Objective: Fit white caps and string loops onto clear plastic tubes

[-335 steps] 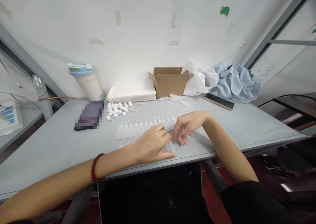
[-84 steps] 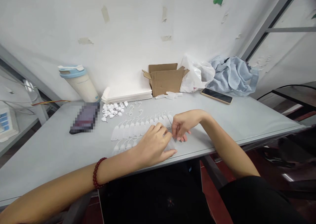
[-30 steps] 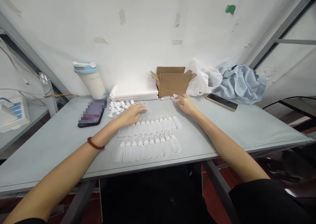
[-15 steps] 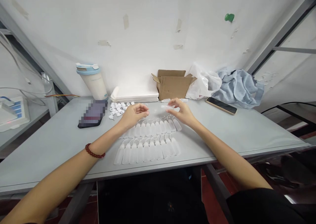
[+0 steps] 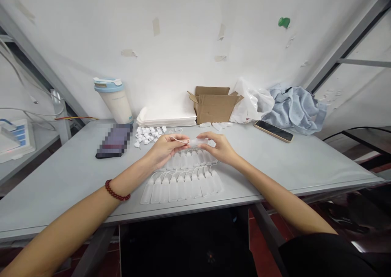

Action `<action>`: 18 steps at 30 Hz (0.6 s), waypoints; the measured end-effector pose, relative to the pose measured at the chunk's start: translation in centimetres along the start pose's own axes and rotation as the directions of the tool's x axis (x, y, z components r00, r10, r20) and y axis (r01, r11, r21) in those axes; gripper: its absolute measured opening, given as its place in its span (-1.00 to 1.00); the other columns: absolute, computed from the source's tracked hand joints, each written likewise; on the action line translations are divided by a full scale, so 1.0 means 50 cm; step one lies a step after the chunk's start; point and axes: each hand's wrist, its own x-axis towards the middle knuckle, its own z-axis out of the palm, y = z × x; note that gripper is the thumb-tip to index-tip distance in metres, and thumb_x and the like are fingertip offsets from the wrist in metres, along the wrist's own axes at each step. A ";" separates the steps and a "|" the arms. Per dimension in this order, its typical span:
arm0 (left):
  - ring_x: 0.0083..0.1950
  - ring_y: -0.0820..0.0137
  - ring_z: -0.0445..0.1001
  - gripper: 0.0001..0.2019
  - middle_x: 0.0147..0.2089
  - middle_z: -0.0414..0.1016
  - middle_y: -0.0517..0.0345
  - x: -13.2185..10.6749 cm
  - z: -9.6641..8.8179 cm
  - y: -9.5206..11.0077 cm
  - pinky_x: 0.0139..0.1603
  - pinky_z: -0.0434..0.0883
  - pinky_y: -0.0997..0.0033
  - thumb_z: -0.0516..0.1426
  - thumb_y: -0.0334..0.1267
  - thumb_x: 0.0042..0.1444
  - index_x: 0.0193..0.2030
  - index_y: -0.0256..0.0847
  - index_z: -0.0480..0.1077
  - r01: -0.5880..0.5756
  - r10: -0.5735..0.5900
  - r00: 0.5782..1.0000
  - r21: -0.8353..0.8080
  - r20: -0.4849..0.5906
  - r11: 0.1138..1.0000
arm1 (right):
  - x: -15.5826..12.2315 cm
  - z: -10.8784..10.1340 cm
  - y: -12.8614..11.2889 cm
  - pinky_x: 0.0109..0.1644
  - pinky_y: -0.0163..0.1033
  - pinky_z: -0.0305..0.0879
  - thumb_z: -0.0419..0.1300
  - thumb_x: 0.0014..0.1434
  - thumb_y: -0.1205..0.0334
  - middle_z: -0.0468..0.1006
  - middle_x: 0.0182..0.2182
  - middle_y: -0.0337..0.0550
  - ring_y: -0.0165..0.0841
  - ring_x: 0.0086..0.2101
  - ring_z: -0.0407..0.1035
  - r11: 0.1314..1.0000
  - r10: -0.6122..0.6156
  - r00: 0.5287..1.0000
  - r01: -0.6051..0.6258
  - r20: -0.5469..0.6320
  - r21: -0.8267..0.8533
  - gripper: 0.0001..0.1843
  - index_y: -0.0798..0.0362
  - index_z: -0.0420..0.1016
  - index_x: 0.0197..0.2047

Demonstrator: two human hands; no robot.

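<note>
My right hand (image 5: 217, 147) pinches a small clear plastic bottle (image 5: 198, 141) and holds it level above the table. My left hand (image 5: 165, 147) pinches a thin white strap piece (image 5: 181, 140) against the bottle's left end. Both hands meet over the far row of small white bottles (image 5: 191, 159). A second row of the same bottles (image 5: 183, 184) lies nearer me on the grey table (image 5: 76, 175). A heap of small white caps (image 5: 147, 133) sits just left of my left hand. A few loose clear bottles (image 5: 217, 125) lie by the cardboard box.
A dark phone (image 5: 114, 140) and a tall cup with a blue lid (image 5: 113, 100) stand at the left. At the back are a stack of white sheets (image 5: 166, 117), an open cardboard box (image 5: 214, 104), a white plastic bag (image 5: 253, 102), a blue cloth (image 5: 295, 106) and another phone (image 5: 272, 130).
Both hands left the near row and reached back, left toward the caps and right toward the loose bottles. They have since come together over the far row, holding a bottle and a strap piece.
</note>
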 end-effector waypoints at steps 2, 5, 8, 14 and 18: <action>-0.30 0.42 0.56 -0.87 -0.40 0.58 0.16 0.000 0.000 -0.001 0.10 0.43 0.29 0.32 -0.39 -0.13 -0.37 -0.26 0.56 -0.002 0.002 1.000 -0.011 0.000 1.000 | -0.002 0.004 -0.002 -0.13 -0.19 0.37 0.23 0.14 0.14 0.59 -0.09 -0.06 -0.24 -0.09 0.45 1.000 0.007 1.000 -0.008 0.013 0.023 -0.74 0.01 0.52 -0.10; -0.32 0.43 0.55 -0.86 -0.41 0.57 0.17 0.000 -0.001 -0.005 0.03 0.46 0.33 0.33 -0.37 -0.12 -0.35 -0.27 0.56 -0.016 0.016 1.000 -0.009 -0.004 1.000 | -0.004 0.010 -0.004 -0.20 -0.23 0.37 0.24 0.14 0.14 0.60 -0.11 -0.09 -0.25 -0.11 0.47 0.999 -0.002 1.000 0.002 0.003 0.053 -0.74 0.01 0.52 -0.10; -0.34 0.45 0.54 -0.87 -0.43 0.56 0.16 -0.001 -0.001 -0.006 -0.02 0.46 0.38 0.32 -0.38 -0.11 -0.34 -0.30 0.55 -0.013 0.013 1.000 -0.005 -0.021 1.000 | -0.005 0.014 -0.005 -0.19 -0.23 0.37 0.26 0.13 0.17 0.61 -0.15 -0.11 -0.27 -0.15 0.48 0.996 -0.033 0.999 0.036 -0.030 0.076 -0.77 0.02 0.52 -0.13; -0.33 0.46 0.55 -0.86 -0.44 0.54 0.20 -0.004 0.004 -0.007 -0.02 0.45 0.39 0.31 -0.42 -0.10 -0.35 -0.27 0.49 -0.022 0.021 0.999 -0.034 -0.041 0.999 | -0.007 0.016 -0.006 -0.11 -0.18 0.38 0.26 0.13 0.19 0.61 -0.17 -0.09 -0.29 -0.16 0.48 0.986 -0.001 1.000 0.001 -0.001 0.165 -0.75 0.05 0.48 -0.11; -0.33 0.45 0.55 -0.87 -0.41 0.54 0.21 -0.006 0.007 -0.007 -0.02 0.45 0.36 0.33 -0.37 -0.12 -0.39 -0.27 0.49 -0.036 0.036 0.998 -0.006 -0.046 0.999 | -0.008 0.018 -0.004 -0.06 -0.14 0.39 0.26 0.13 0.16 0.60 -0.17 -0.09 -0.27 -0.13 0.47 0.980 0.014 1.000 -0.016 0.013 0.198 -0.75 0.04 0.47 -0.12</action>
